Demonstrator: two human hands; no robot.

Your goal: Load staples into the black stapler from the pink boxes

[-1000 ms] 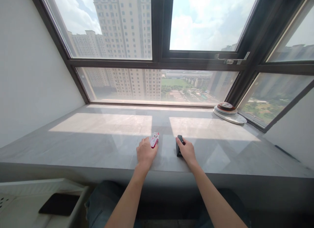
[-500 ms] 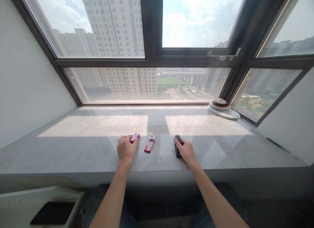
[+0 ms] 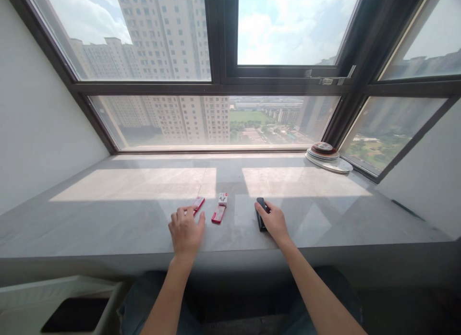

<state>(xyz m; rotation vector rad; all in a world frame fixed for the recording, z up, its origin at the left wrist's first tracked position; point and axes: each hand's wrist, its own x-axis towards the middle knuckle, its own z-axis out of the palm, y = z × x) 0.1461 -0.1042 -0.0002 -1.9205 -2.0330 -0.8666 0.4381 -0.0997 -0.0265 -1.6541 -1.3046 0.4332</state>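
Note:
My left hand rests just behind a small pink-and-white box, with its fingers spread. The fingers hide the box's near end, and I cannot tell whether they touch it. To the right lies a second pink-and-white box, its far end meeting a small white-and-red box with a dark picture on it. My right hand is closed around a black stapler, which lies lengthwise on the sill; the palm and fingers cover part of it.
The marble-look window sill runs up to a dark-framed window. A stack of plates stands in the far right corner. Below the sill at left is a pale bin with a dark flat thing in it.
My left hand has let go of the pink-and-white box, drawn back slightly and opened its fingers. The box stays on the sill. My right hand keeps its hold on the stapler.

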